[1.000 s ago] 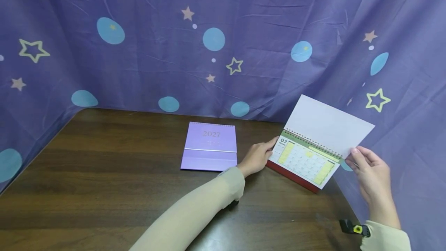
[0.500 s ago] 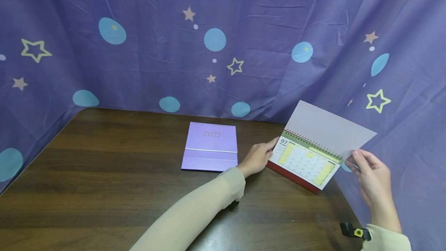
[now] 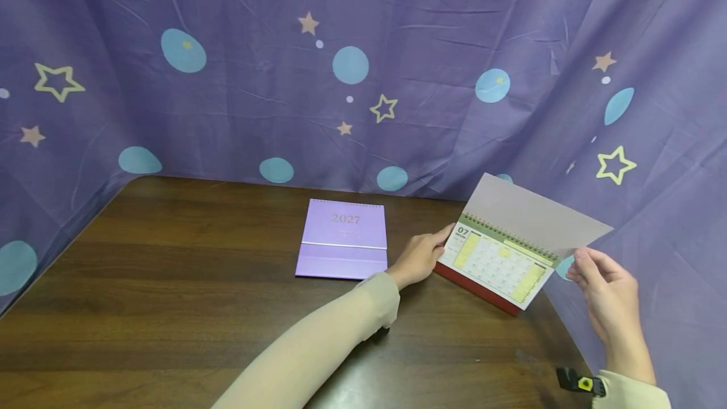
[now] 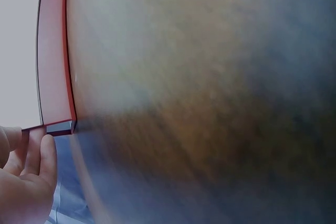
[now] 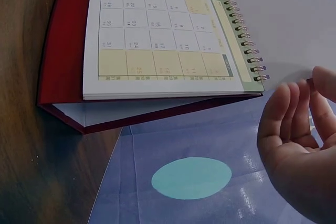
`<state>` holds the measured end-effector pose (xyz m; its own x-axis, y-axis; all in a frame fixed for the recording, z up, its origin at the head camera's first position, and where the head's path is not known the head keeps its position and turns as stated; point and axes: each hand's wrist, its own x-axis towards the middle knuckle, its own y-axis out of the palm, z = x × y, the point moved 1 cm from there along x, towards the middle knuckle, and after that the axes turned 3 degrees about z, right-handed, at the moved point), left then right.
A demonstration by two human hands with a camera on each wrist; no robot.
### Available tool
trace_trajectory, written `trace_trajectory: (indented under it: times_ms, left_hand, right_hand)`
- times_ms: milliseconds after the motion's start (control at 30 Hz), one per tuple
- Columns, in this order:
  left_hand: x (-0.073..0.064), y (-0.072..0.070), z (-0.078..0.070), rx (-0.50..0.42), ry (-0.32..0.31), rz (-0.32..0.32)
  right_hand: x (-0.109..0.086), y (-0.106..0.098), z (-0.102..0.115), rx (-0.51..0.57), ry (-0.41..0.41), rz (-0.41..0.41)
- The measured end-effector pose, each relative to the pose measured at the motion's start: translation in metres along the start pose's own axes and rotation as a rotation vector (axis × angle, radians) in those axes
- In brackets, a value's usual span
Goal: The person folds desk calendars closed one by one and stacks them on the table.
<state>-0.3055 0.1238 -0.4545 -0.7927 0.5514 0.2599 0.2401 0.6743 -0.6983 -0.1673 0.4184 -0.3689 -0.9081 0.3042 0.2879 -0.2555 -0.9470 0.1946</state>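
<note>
A spiral-bound desk calendar (image 3: 493, 262) with a red base stands at the right of the table, its page 07 facing front. Gripping its left side edge is my left hand (image 3: 419, 259); in the left wrist view the fingers of that hand (image 4: 29, 182) curl at the corner beside the red base (image 4: 55, 51). My right hand (image 3: 613, 295) pinches the lower right edge of a turned-up page (image 3: 534, 213), whose pale blank side shows above the coil. The right wrist view has the thumb and fingers of this hand (image 5: 304, 124) together at that page's edge.
Left of the left hand lies a lilac 2027 calendar (image 3: 343, 232) on the brown wooden table (image 3: 170, 283). A purple curtain (image 3: 255, 68) with stars and dots hangs behind the table and along both sides.
My right hand has lowered a little with the page, which now tilts further back and looks greyer. The left hand stays at the calendar's edge.
</note>
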Motion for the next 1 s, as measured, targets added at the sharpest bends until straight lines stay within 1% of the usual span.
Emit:
trace_trajectory:
  times_ms: [233, 467, 567, 667, 767, 867, 1000]
  left_hand:
    - [-0.0017, -0.0022, -0.0016, -0.012, -0.014, 0.012]
    - [-0.0021, -0.0028, -0.0005, -0.010, 0.016, 0.005]
    - [-0.0024, -0.0037, -0.0003, -0.012, 0.015, 0.016]
    - [-0.0032, -0.0047, -0.0001, -0.026, 0.006, 0.029]
    - [-0.0032, -0.0050, 0.0004, -0.039, -0.005, 0.041]
    - [-0.0031, -0.0053, 0.0005, -0.038, 0.002, 0.037]
    - [-0.0037, -0.0066, -0.0001, -0.022, 0.022, 0.022]
  right_hand:
    - [-0.0036, -0.0022, -0.0026, 0.057, -0.056, 0.107]
    - [-0.0057, -0.0012, -0.0037, 0.137, -0.078, 0.164]
    - [-0.0064, -0.0004, -0.0038, 0.167, -0.091, 0.180]
    - [-0.0074, 0.0003, -0.0031, 0.191, -0.092, 0.191]
    - [-0.0081, 0.0002, -0.0017, 0.194, -0.081, 0.198]
    - [-0.0088, 0.0001, 0.0006, 0.166, -0.049, 0.177]
    - [-0.0105, 0.0000, 0.0031, 0.096, 0.025, 0.122]
